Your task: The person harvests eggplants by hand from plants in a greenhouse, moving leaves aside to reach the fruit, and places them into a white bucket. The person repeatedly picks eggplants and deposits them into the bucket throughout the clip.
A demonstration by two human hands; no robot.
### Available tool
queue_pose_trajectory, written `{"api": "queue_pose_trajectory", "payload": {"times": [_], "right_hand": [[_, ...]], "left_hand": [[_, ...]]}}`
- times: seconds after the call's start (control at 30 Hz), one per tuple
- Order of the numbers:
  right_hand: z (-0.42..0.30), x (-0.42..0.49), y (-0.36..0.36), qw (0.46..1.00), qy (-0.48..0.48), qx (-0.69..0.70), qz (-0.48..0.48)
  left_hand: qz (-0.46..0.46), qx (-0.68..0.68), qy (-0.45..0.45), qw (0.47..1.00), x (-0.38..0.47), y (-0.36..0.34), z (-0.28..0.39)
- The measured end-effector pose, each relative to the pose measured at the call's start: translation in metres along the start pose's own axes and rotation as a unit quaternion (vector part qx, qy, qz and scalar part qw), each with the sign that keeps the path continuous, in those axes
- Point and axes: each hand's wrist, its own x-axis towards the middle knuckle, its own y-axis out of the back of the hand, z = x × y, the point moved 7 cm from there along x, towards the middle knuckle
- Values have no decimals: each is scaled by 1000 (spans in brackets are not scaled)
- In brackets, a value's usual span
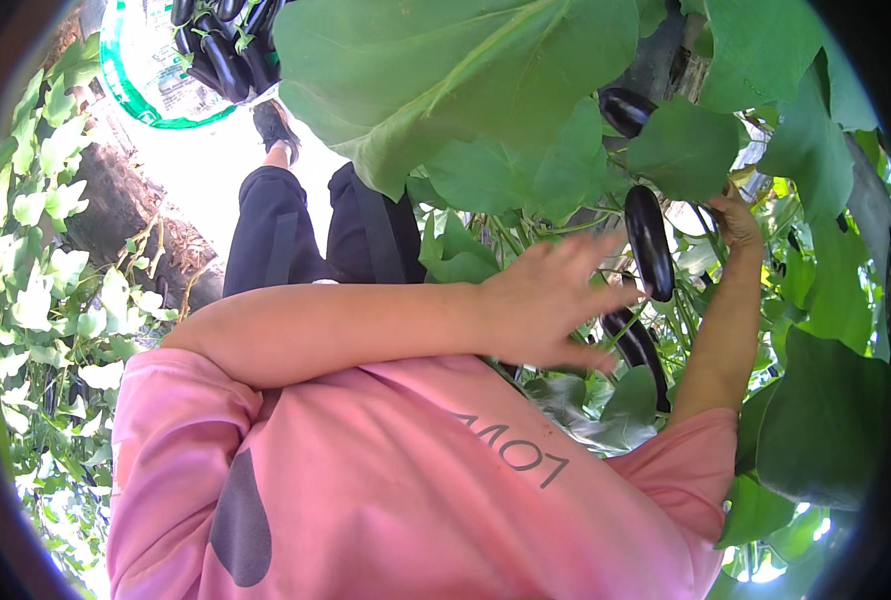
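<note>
My left hand [554,304] reaches across my body with its fingers spread, slightly blurred and holding nothing. Just beyond its fingertips a glossy dark purple eggplant [649,244] hangs from the plant. A second, curved eggplant [644,352] hangs lower, partly behind a stem and my fingers. Higher up, a third eggplant [627,112] shows between leaves. My right hand [739,217] is raised among the foliage to the right of the hanging eggplant, at the edge of a broad green leaf [685,146]. Its fingertips are partly hidden, so their grip is unclear.
A large leaf [453,82] spreads over the upper middle. At upper left, a container with a green rim [119,94] holds several picked eggplants [228,64] near my shoe [274,127]. Leafy plants [48,277] line the left side beyond a soil bank [127,195].
</note>
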Motion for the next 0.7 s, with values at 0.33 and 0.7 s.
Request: {"api": "queue_pose_trajectory", "payload": {"times": [0.33,0.7], "right_hand": [[-28,-12,-87,991,64,-35,-115],[-22,5,-72,998,43,-35,-26]], "left_hand": [[147,-267,363,881,42,-28,-123],[104,-239,315,912,-1,17,-128]]}}
